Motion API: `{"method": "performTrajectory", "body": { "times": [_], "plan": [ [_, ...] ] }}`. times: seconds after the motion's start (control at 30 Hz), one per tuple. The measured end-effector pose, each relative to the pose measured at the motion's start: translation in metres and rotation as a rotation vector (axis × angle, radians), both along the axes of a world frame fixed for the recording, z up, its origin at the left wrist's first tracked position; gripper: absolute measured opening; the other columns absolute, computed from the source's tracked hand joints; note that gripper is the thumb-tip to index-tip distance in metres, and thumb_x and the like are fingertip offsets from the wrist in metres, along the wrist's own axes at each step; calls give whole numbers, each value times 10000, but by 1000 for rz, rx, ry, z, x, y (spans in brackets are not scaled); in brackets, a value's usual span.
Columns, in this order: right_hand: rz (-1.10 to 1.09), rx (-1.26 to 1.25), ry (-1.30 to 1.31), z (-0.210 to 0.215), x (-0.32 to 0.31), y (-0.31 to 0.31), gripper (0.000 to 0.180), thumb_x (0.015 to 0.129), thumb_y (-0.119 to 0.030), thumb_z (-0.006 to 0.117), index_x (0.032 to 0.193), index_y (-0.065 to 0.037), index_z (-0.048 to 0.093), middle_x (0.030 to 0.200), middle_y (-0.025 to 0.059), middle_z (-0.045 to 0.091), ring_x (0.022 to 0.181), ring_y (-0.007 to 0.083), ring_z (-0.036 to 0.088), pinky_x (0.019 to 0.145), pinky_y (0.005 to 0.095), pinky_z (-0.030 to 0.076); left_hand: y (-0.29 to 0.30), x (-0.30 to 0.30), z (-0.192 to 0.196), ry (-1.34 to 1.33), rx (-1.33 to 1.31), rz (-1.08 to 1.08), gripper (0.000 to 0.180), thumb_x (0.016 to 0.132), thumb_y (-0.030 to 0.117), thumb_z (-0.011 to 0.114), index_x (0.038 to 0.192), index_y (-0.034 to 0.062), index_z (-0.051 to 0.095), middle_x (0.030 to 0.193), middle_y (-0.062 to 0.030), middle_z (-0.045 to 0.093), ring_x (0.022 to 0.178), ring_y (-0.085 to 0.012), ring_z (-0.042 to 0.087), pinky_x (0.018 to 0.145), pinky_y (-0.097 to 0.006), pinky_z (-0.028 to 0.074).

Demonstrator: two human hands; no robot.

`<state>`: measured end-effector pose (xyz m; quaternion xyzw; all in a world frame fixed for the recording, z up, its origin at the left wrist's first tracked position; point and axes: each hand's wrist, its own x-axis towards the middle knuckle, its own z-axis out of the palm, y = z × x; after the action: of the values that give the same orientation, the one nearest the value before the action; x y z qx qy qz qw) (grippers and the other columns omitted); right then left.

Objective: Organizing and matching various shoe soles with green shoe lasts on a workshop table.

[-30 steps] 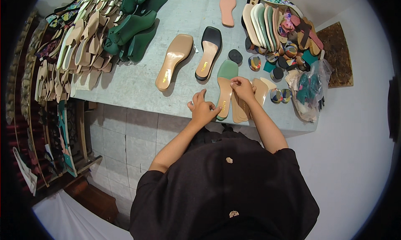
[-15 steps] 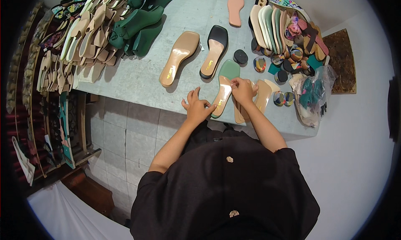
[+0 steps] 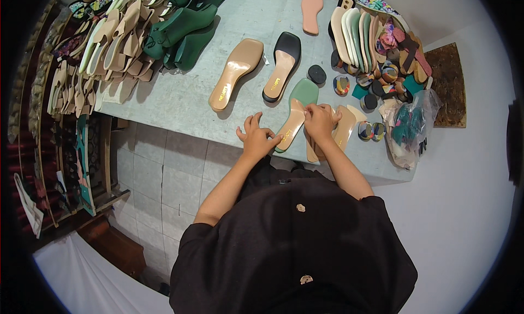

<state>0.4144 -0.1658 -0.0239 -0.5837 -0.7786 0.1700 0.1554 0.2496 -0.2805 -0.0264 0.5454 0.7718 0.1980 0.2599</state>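
A tan insole (image 3: 291, 124) lies on top of a green sole (image 3: 303, 92) near the table's front edge. My right hand (image 3: 321, 120) pinches the insole's upper end with its fingertips. My left hand (image 3: 257, 136) touches the lower end of the insole and green sole, fingers partly spread. More tan insoles (image 3: 345, 126) lie just right of my right hand.
On the grey table (image 3: 180, 101) lie a tan sandal sole (image 3: 236, 72), a black-edged sole (image 3: 282, 66) and a pink insole (image 3: 311, 11). Green shoes (image 3: 184, 29) and stacked beige soles (image 3: 112, 43) fill the left; upright soles (image 3: 355, 30), round heel pieces (image 3: 342, 84) and a plastic bag (image 3: 409, 127) crowd the right.
Both hands stay on the tan insole and green sole; my right hand has shifted up to the insole's top end and my left fingers have spread a little.
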Motion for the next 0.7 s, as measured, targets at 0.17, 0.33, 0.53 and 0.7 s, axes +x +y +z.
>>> {"method": "performTrajectory", "body": {
  "times": [0.17, 0.33, 0.53, 0.7],
  "plan": [
    [18, -47, -119, 5, -4, -6, 193, 762, -187, 623, 945, -127, 641, 991, 57, 612, 1068, 250, 485, 933, 645, 156, 4, 1, 11, 23, -52, -19, 324, 657, 402, 726, 756, 94, 701, 1390, -179, 340, 1316, -380, 201, 948, -685, 85],
    [-137, -16, -124, 24, -8, 1, 539, 722, -199, 693, 1216, -160, 480, 1294, 104, 403, 1222, 282, 341, 948, 639, 153, 13, 9, -2, 75, 197, -209, 669, 673, 332, 676, 1275, 153, 445, 1397, -146, 331, 1319, -330, 234, 964, -644, 165],
    [-239, -159, -151, 30, -1, 29, 1018, 533, -343, 854, 1365, -240, 276, 1400, 176, 247, 1335, 325, 188, 977, 648, 134, 19, 15, -25, 141, 296, -622, 574, 840, 190, 474, 1394, 133, 334, 1431, -61, 365, 1323, -180, 335, 987, -616, 214],
    [-214, -261, -78, 17, 5, 38, 1109, 535, -388, 844, 1413, -242, 182, 1447, 203, 156, 1358, 363, 124, 971, 677, 124, 19, 12, -27, 240, 288, -686, 503, 907, 312, 423, 1388, 178, 359, 1450, -60, 334, 1338, -189, 315, 990, -633, 194]
  ]
}}
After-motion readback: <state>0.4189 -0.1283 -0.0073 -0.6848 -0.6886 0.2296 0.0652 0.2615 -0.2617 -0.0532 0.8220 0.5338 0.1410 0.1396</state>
